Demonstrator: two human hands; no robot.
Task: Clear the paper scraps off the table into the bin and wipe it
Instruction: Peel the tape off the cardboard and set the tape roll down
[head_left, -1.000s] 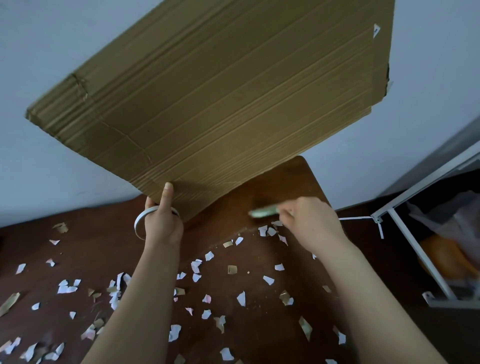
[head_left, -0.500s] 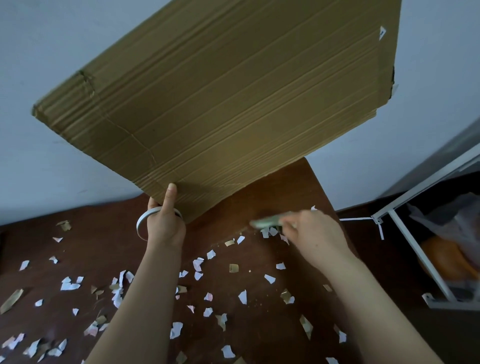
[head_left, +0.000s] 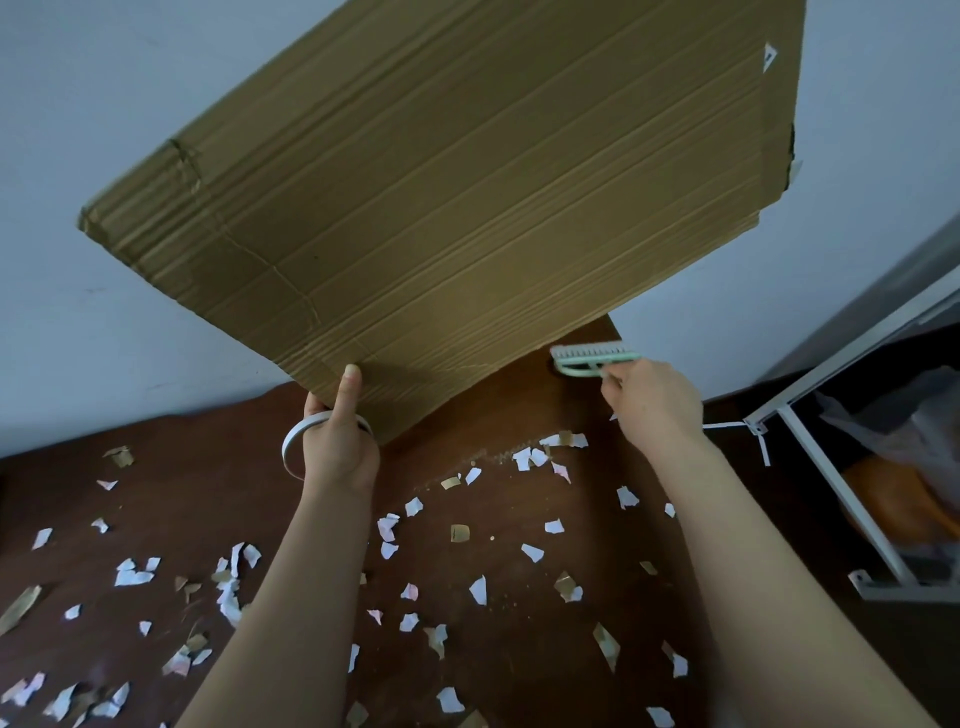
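Several white, pink and tan paper scraps (head_left: 478, 590) lie scattered over the dark brown table (head_left: 498, 670). My left hand (head_left: 337, 447) grips the lower corner of a large flattened cardboard sheet (head_left: 467, 197) and holds it up tilted above the table; a white tape ring (head_left: 293, 447) hangs around that hand. My right hand (head_left: 649, 400) holds a small light-green brush (head_left: 592, 358) by its handle at the table's far right corner, bristles pointing up and away. A small pile of scraps (head_left: 545, 452) lies just in front of that hand.
A pale wall stands behind the table. To the right, beyond the table edge, is a white metal frame (head_left: 831, 467) with an orange object (head_left: 909, 509) and a plastic bag inside. The cardboard hides much of the table's far side.
My right hand has moved the brush away from the scraps toward the far right corner and turned it so its bristles show. The cardboard stays raised in my left hand.
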